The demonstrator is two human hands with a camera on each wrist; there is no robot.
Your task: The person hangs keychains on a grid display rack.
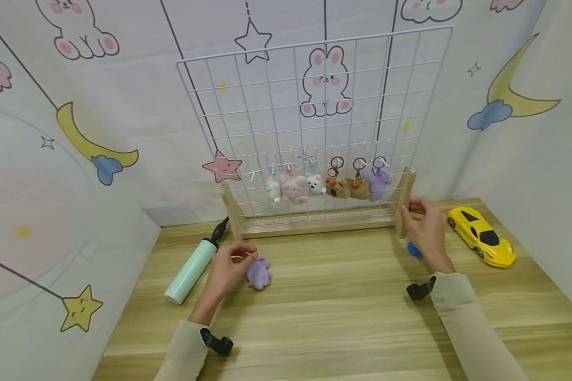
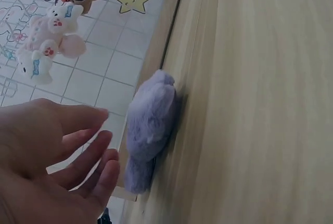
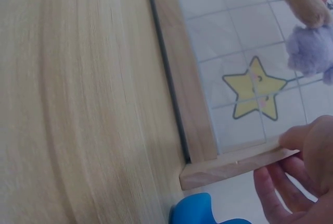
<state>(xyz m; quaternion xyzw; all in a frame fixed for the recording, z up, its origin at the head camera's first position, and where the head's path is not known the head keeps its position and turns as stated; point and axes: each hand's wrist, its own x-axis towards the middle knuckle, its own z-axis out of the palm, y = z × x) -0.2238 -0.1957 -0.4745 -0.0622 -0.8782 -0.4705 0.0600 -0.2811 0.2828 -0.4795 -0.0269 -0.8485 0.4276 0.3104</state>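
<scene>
My left hand (image 1: pixel 230 264) hovers beside a small purple plush (image 1: pixel 258 274) on the table. In the left wrist view a gap shows between its loosely bent fingers (image 2: pixel 99 148) and the plush (image 2: pixel 149 125). At the far right my right hand (image 1: pixel 425 227) pinches the wooden end post (image 1: pixel 405 198) of a stand, with the thumb on one side and fingers on the other, as the right wrist view confirms. The stand's white wire grid (image 1: pixel 355 114) carries several plush keychains: white bears and a pink plush (image 1: pixel 294 189), brown ones (image 1: pixel 359 189), a purple one (image 1: pixel 376 184).
A mint hand pump (image 1: pixel 190 271) with a black nozzle lies left of my left hand. Yellow toy car (image 1: pixel 481 236) is right of my right hand. A blue object (image 1: pixel 413 250) sits by the stand's right foot. Printed cloth walls (image 1: pixel 138 79) surround the table.
</scene>
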